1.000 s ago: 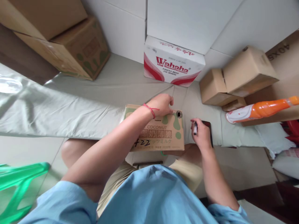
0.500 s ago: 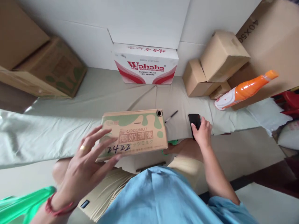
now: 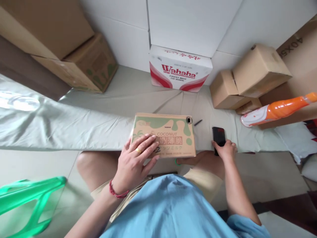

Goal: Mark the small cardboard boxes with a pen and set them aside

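Observation:
A brown cardboard box [image 3: 170,130] with green drips and "COCONUT" printed on it lies near the front edge of the cloth-covered surface. My left hand [image 3: 136,158] rests on its lower left part, fingers stretched out, covering some of the lettering and most of the handwritten number. My right hand [image 3: 226,149] grips the lower end of a black phone [image 3: 219,136], thumb on one side and fingers on the other. A dark pen [image 3: 198,122] lies just off the box's right edge, partly hidden by it.
A white and red Wahaha carton [image 3: 179,74] stands against the wall. Stacked cardboard boxes [image 3: 261,71] and an orange bottle [image 3: 279,109] are at the right. More cartons [image 3: 81,66] fill the left corner. A green plastic stool [image 3: 37,198] stands at lower left.
My left hand has come down onto the box, its fingers now flat on the top. My right hand stays at the phone. The whole view has shifted.

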Demonstrator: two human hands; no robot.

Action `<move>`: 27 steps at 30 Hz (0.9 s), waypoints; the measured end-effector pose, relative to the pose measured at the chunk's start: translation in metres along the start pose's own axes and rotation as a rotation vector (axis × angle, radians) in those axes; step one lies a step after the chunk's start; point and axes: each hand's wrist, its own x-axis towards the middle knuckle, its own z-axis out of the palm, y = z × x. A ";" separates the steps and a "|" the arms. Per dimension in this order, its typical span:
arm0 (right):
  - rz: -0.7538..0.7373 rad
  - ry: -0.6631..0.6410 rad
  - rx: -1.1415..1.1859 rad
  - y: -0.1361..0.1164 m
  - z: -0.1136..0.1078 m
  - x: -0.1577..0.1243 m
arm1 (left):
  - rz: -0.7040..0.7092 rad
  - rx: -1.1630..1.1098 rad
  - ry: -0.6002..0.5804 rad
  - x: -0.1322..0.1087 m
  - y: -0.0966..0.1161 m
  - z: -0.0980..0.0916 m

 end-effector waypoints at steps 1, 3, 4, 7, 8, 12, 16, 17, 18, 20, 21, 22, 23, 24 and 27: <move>0.006 0.001 0.007 0.001 0.000 0.000 | -0.011 0.000 0.003 -0.001 0.001 0.000; 0.013 0.012 0.027 0.003 0.000 -0.001 | -0.031 -0.006 0.002 -0.004 0.002 -0.001; 0.012 0.021 0.041 0.003 -0.001 -0.003 | -0.039 -0.011 0.003 -0.004 0.002 -0.001; -0.015 0.071 0.102 0.002 -0.005 -0.013 | -0.054 -0.026 0.012 -0.004 0.003 -0.001; -0.032 0.090 0.124 0.001 -0.009 -0.019 | -0.055 -0.030 0.015 -0.004 0.003 -0.001; -0.159 0.200 0.241 -0.021 -0.034 -0.051 | -0.046 -0.045 0.031 -0.004 0.003 0.002; -0.405 0.304 0.441 -0.070 -0.069 -0.093 | -0.065 -0.090 0.039 -0.005 0.000 0.001; -0.451 0.289 0.458 -0.083 -0.076 -0.103 | -0.067 -0.120 0.031 -0.006 0.000 0.000; -0.486 0.272 0.471 -0.096 -0.082 -0.111 | -0.070 -0.156 0.016 -0.008 -0.001 -0.001; -0.527 0.239 0.482 -0.116 -0.091 -0.122 | -0.079 -0.225 -0.018 -0.012 -0.001 -0.003; -0.533 0.233 0.484 -0.123 -0.093 -0.125 | -0.086 -0.247 -0.029 -0.014 -0.001 -0.003; -0.532 0.235 0.479 -0.129 -0.094 -0.127 | -0.094 -0.256 -0.033 -0.017 0.000 -0.003; -0.527 0.245 0.472 -0.133 -0.095 -0.128 | -0.101 -0.256 -0.029 -0.019 0.002 -0.002; -0.525 0.259 0.463 -0.136 -0.096 -0.129 | -0.107 -0.247 -0.019 -0.022 0.004 -0.001; -0.546 0.297 0.427 -0.140 -0.097 -0.130 | -0.121 -0.213 0.011 -0.024 0.010 0.003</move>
